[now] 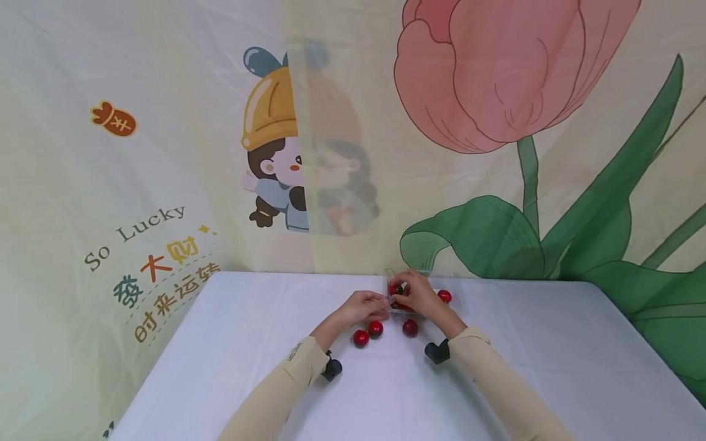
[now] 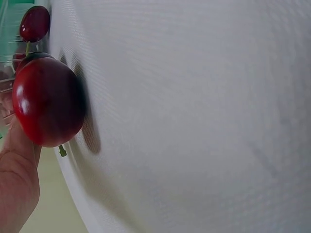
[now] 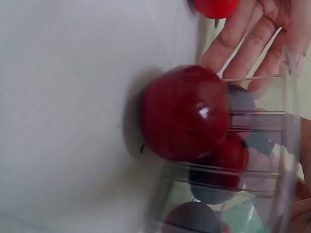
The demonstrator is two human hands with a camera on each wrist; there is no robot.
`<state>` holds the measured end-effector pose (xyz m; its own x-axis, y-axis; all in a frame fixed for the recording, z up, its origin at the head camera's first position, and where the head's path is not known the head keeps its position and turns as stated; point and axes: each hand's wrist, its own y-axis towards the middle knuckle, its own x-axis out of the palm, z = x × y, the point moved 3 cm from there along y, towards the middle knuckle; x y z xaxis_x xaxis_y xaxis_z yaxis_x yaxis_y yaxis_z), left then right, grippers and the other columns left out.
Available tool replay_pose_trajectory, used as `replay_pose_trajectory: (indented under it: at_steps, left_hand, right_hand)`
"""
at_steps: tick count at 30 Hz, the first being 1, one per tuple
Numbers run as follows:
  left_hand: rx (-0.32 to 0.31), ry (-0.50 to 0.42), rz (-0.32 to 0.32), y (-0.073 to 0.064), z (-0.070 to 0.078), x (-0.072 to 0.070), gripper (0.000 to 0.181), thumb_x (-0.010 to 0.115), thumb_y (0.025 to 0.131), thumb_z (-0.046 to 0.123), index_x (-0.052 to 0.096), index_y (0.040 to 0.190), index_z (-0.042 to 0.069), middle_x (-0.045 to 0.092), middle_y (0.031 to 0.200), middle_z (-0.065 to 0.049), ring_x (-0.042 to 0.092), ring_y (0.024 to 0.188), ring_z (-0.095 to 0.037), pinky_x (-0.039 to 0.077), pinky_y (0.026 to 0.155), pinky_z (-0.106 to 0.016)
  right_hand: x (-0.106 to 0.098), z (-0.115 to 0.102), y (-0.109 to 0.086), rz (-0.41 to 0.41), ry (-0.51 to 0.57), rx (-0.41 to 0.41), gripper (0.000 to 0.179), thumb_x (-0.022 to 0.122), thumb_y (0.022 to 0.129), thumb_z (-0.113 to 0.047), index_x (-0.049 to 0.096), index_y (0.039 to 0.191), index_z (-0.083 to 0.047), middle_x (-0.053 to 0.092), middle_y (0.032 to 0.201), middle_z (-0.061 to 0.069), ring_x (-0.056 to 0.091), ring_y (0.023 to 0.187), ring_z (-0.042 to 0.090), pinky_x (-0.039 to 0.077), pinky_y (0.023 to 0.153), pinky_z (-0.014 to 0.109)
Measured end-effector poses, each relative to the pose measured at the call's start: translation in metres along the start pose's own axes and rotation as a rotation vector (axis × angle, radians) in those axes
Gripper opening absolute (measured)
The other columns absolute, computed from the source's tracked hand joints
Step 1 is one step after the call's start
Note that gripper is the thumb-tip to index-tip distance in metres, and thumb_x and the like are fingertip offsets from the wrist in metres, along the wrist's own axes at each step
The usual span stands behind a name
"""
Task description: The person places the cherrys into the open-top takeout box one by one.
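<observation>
A clear plastic box (image 1: 427, 309) stands at the far side of the table, with several red, cherry-like fruits in it, one fruit (image 1: 444, 296) near its right end. My right hand (image 1: 417, 295) reaches over the box's left part, thumb and fingertips curled about a dark red fruit (image 1: 394, 288), partly hidden by the fingers. At the left end of the box, my left hand (image 1: 361, 307) touches the wall; the right wrist view shows its fingers (image 3: 243, 53) fairly straight there. On the cloth in front lie three more fruits: two together (image 1: 361, 339) and one alone (image 1: 410, 328).
White cloth covers the table (image 1: 265, 318). Right behind the box hangs a printed curtain (image 1: 342, 251) with a large tulip and a cartoon figure. A dark wrist camera (image 1: 437, 352) sits below the right wrist, another (image 1: 332, 369) below the left.
</observation>
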<state>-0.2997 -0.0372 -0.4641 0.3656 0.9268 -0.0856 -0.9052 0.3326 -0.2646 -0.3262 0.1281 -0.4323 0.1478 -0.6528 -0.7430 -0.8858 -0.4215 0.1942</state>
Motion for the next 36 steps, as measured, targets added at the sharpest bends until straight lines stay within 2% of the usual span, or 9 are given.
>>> replay_pose_trajectory:
  at_steps: [5,9,16,21,29,33,36]
  left_hand:
    - [-0.004,-0.002,0.003,0.0,0.0,0.0,0.037,0.059,0.099,0.018,0.056,0.125,-0.008,0.068,0.113,-0.021,0.069,0.103,-0.03,0.058,0.088,-0.034]
    - [-0.005,-0.013,0.007,0.0,0.002,0.001,0.038,0.058,0.099,0.018,0.055,0.127,-0.009,0.068,0.112,-0.021,0.069,0.103,-0.03,0.058,0.088,-0.033]
    - [0.001,0.008,-0.003,0.001,0.002,0.0,0.04,0.059,0.099,0.019,0.055,0.128,-0.008,0.069,0.113,-0.022,0.069,0.104,-0.031,0.056,0.091,-0.034]
    - [-0.001,0.012,0.001,0.002,0.0,0.0,0.039,0.06,0.099,0.019,0.056,0.126,-0.008,0.069,0.112,-0.022,0.069,0.103,-0.03,0.057,0.088,-0.034]
    - [0.015,0.009,0.016,0.001,0.001,0.002,0.037,0.058,0.099,0.015,0.055,0.126,-0.011,0.067,0.113,-0.025,0.069,0.103,-0.033,0.058,0.085,-0.034]
    - [0.004,0.019,0.022,0.001,0.001,0.002,0.039,0.06,0.099,0.017,0.056,0.126,-0.009,0.068,0.113,-0.023,0.069,0.103,-0.032,0.059,0.085,-0.033]
    - [-0.012,0.026,0.029,0.002,0.001,0.002,0.039,0.061,0.098,0.02,0.057,0.126,-0.007,0.069,0.111,-0.02,0.069,0.102,-0.03,0.059,0.084,-0.032]
  right_hand:
    - [0.002,0.005,0.001,-0.017,-0.007,0.017,0.018,0.077,0.083,-0.007,0.069,0.099,-0.004,0.064,0.094,0.008,0.057,0.076,0.016,0.054,0.067,0.026]
    - [0.0,0.005,0.001,-0.021,-0.015,-0.003,0.015,0.076,0.085,-0.008,0.07,0.097,-0.003,0.063,0.092,0.009,0.056,0.073,0.016,0.052,0.065,0.025]
    - [-0.006,-0.003,-0.005,0.027,0.0,-0.045,0.015,0.075,0.086,-0.008,0.071,0.099,-0.001,0.063,0.092,0.011,0.055,0.076,0.018,0.051,0.064,0.021]
    - [-0.014,-0.012,-0.024,0.083,0.049,-0.078,0.016,0.075,0.085,-0.006,0.071,0.099,0.0,0.064,0.094,0.014,0.059,0.076,0.019,0.054,0.064,0.021]
    - [-0.026,-0.013,-0.063,0.147,0.028,-0.122,0.017,0.077,0.083,-0.005,0.07,0.098,-0.001,0.066,0.092,0.011,0.055,0.07,0.011,0.053,0.062,0.02]
    - [-0.023,-0.012,-0.08,0.153,0.051,-0.132,0.019,0.078,0.081,-0.002,0.07,0.097,0.0,0.065,0.089,0.009,0.054,0.069,0.009,0.054,0.061,0.019]
    - [-0.015,-0.01,-0.091,0.133,0.033,-0.194,0.021,0.079,0.079,-0.002,0.07,0.098,0.0,0.064,0.091,0.011,0.054,0.067,0.007,0.055,0.059,0.02]
